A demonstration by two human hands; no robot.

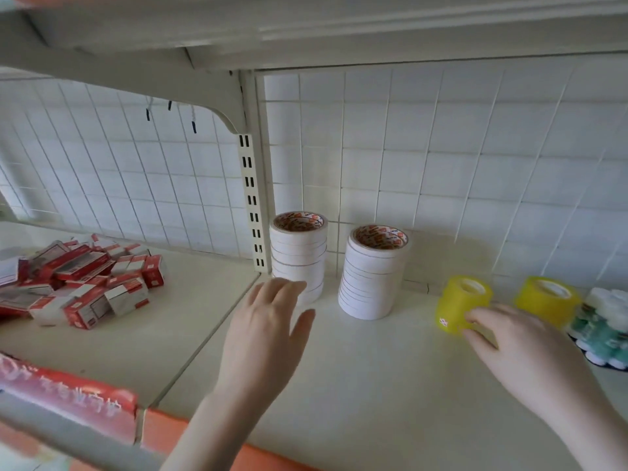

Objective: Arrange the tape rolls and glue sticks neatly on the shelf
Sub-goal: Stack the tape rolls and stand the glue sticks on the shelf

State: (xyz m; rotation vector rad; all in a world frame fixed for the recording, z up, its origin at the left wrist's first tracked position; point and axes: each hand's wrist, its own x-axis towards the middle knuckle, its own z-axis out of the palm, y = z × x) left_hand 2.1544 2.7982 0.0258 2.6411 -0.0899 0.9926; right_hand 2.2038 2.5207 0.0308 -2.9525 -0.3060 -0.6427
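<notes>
Two stacks of white tape rolls stand at the back of the cream shelf [373, 368]: the left stack [299, 249] by the slotted upright, the right stack [373, 273] beside it. Further right stand two yellow tape stacks, one tilted [458, 300] and one upright [547, 300]. A pack of glue sticks [605, 331] with white caps lies at the far right. My left hand [268, 328] hovers with straight fingers just in front of the left white stack. My right hand [516, 341] has its fingertips on the tilted yellow stack's lower side.
A heap of small red and white boxes [81, 283] covers the neighbouring shelf bay on the left. A white wire grid [441, 164] backs the shelf. Another shelf board [306, 28] hangs overhead. A red price strip [68, 399] runs along the front edge.
</notes>
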